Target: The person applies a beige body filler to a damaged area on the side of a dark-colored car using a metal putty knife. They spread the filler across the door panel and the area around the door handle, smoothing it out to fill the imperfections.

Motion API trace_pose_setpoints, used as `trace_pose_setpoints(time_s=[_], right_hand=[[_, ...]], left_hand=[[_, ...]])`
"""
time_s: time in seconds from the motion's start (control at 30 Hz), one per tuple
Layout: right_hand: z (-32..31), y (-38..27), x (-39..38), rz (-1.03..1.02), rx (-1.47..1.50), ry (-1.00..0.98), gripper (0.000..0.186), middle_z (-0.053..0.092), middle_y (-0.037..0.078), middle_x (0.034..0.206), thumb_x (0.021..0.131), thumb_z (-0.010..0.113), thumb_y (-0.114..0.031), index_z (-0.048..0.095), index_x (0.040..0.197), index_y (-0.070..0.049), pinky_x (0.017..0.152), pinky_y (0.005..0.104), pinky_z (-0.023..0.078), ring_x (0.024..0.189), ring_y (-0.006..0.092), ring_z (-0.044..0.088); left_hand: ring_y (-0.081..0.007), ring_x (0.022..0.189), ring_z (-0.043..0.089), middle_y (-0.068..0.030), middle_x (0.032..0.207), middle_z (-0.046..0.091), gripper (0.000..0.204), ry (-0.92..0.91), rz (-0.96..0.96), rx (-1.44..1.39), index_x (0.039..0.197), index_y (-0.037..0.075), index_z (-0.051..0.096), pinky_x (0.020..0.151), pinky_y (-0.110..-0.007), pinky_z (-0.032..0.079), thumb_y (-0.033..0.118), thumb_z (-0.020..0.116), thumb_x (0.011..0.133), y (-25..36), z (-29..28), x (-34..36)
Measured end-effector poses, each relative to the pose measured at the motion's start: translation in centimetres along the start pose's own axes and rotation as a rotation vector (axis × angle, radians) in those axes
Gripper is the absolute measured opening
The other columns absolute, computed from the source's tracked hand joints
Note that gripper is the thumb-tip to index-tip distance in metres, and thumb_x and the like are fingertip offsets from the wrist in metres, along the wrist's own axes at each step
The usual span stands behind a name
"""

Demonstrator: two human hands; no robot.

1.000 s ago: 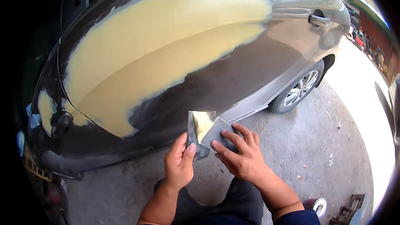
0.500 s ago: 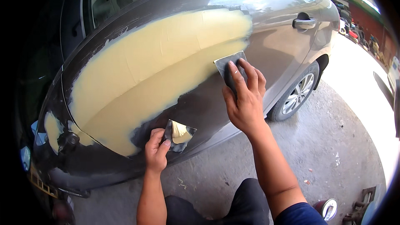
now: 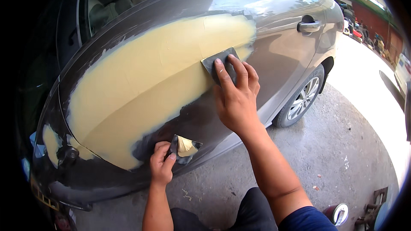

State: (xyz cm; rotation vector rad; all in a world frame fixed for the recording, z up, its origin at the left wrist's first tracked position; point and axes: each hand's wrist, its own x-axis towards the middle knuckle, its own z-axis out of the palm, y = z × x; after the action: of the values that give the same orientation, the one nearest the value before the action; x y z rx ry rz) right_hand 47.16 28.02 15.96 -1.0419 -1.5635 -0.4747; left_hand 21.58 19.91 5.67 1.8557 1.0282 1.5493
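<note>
While the car (image 3: 278, 70) spans the frame, its cream patch (image 3: 141, 77) runs long from lower left to upper right. The right hand (image 3: 239, 98), nearer, holds a spreader (image 3: 210, 64) at the patch's right end, most of it lying leftward; the left hand (image 3: 162, 165), lower centre, grips a plate (image 3: 184, 160) bearing putty (image 3: 185, 146).

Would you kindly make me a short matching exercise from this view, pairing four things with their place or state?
Column one:
1. Left hand
2. Right hand
3. Can
4. Handle

Column two:
A. On the grey floor, at the picture's lower right
B. Silver-grey, on the side of the car
C. Holding a dark spreader at the large yellow patch
D. Gripping a small plate that bears a dab of yellow paste

Right pairs: 1-D, 2-C, 3-A, 4-B.
</note>
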Motion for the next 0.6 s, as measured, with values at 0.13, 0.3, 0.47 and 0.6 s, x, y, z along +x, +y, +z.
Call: trace_pose_setpoints(time_s=[0.13,0.3,0.47,0.6], right_hand=[[-0.2,-0.1,-0.7,-0.002,-0.017,-0.047,0.054,0.043,0.011,0.142,0.082,0.064,-0.010,0.055,0.135,-0.018,0.103,0.0505,0.031,0.127,0.0392,0.037],[-0.9,-0.9,-0.8,-0.024,-0.015,-0.021,0.051,0.045,0.011,0.141,0.082,0.063,-0.012,0.057,0.132,-0.017,0.101,0.0498,0.030,0.126,0.0394,0.038],[0.4,-1.4,-0.6,-0.029,0.004,0.006,0.050,0.045,0.011,0.140,0.081,0.063,-0.011,0.058,0.131,-0.016,0.101,0.0501,0.030,0.125,0.0390,0.038],[-0.5,-1.7,-1.6,-0.009,-0.019,-0.068,0.050,0.045,0.011,0.140,0.081,0.063,-0.011,0.058,0.131,-0.016,0.101,0.0497,0.031,0.125,0.0391,0.039]], left_hand=[[-0.0119,0.093,0.056,-0.0094,0.115,0.052,0.024,0.004,0.013,-0.017,0.108,-0.008,0.058,0.082,-0.024,0.044,0.001,0.056,0.086,-0.4,-0.1,-0.2],[-0.0117,0.095,0.056,-0.0091,0.116,0.052,0.024,-0.014,0.001,-0.028,0.110,-0.008,0.058,0.084,-0.024,0.044,0.000,0.056,0.087,-0.1,-0.4,-0.2],[-0.0122,0.097,0.057,-0.0091,0.117,0.052,0.024,-0.031,-0.019,-0.087,0.111,-0.008,0.057,0.086,-0.025,0.045,-0.001,0.055,0.088,-0.1,-0.1,-0.1],[-0.0129,0.099,0.058,-0.0096,0.118,0.053,0.024,-0.026,-0.022,-0.074,0.111,-0.009,0.057,0.087,-0.025,0.045,-0.001,0.055,0.088,-0.2,-0.5,-0.3]])
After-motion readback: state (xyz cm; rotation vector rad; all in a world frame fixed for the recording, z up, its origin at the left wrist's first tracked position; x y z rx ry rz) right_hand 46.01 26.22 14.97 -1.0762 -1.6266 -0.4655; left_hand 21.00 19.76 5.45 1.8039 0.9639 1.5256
